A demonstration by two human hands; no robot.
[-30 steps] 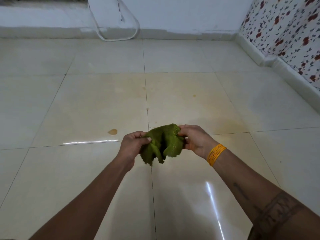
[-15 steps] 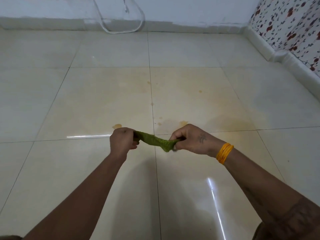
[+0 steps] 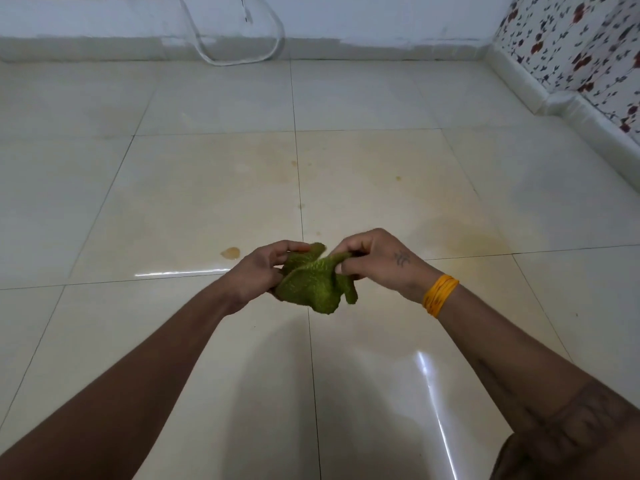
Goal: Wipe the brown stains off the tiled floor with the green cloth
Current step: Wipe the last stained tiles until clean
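Note:
Both of my hands hold the green cloth (image 3: pixel 313 284) up above the cream tiled floor (image 3: pixel 173 209). My left hand (image 3: pixel 261 271) grips its left side and my right hand (image 3: pixel 375 259) pinches its upper right edge, so the cloth hangs bunched between them. A small brown stain (image 3: pixel 230 252) lies on the tile just left of my left hand. A wide pale brown smear (image 3: pixel 474 239) spreads on the tile to the right of my right hand. Small brown spots (image 3: pixel 398 178) dot the tiles farther ahead.
A white wall with a loop of white cable (image 3: pixel 239 46) closes the far side. A flower-patterned wall (image 3: pixel 581 46) with a white skirting ledge (image 3: pixel 568 112) runs along the right. An orange band (image 3: pixel 438 294) circles my right wrist.
The cloth was pulled taut into a thin strip between my hands half a second ago. My hands have come closer together and the cloth now hangs loose and bunched.

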